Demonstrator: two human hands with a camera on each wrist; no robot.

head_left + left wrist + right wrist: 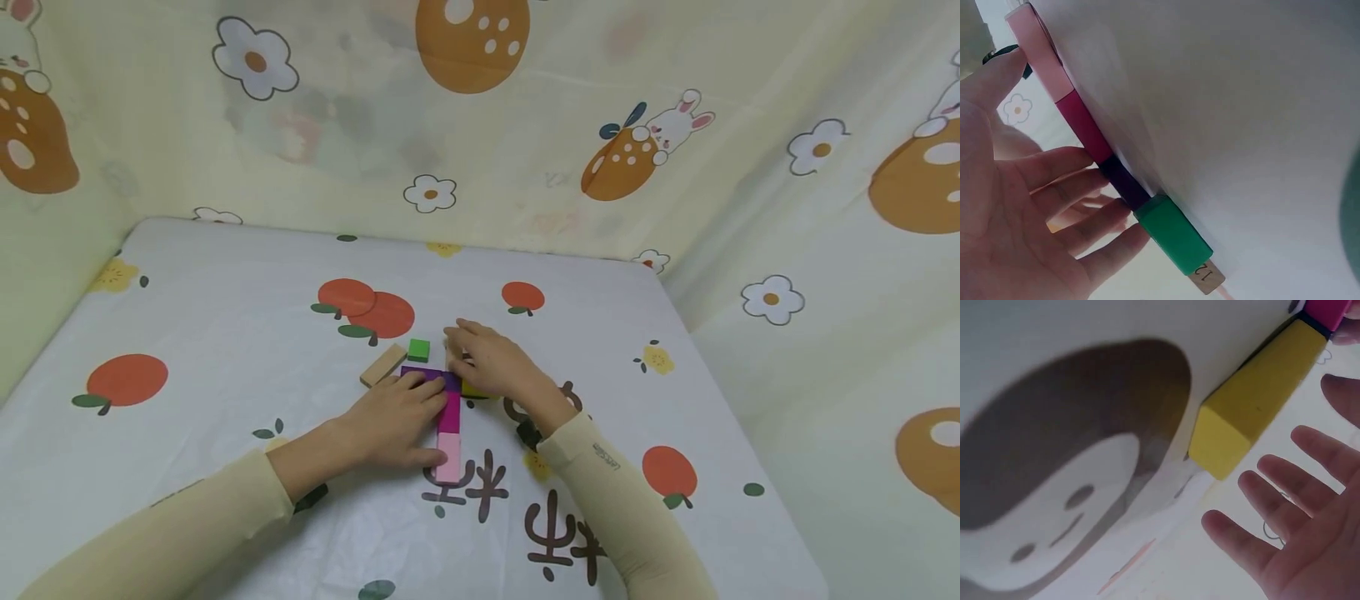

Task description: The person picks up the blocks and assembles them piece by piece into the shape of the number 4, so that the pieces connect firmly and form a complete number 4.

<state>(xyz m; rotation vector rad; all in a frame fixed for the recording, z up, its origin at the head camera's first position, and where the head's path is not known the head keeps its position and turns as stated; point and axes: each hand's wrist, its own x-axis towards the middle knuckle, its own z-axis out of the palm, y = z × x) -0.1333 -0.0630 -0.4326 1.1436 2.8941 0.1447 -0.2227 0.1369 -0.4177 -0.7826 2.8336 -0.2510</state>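
A T-shaped row of wooden blocks lies on the table: a pink block [447, 462], a magenta block [450, 414], a purple block [417, 370] and a yellow block [1254, 400]. My left hand [390, 421] lies along the row, its thumb at the pink block and fingertips on the purple and magenta ones. A green block [418, 350] and a plain wooden block [382, 365] lie just beyond it. My right hand [491, 358] is over the yellow block, fingers spread near another plain block [451, 354], which it partly hides.
A white tablecloth [225, 350] printed with fruit, flowers and dark characters covers the table. Patterned curtain [345, 150] hangs behind and at both sides. Small dark objects show beneath each forearm, one of them a dark piece [528, 434] by the right wrist.
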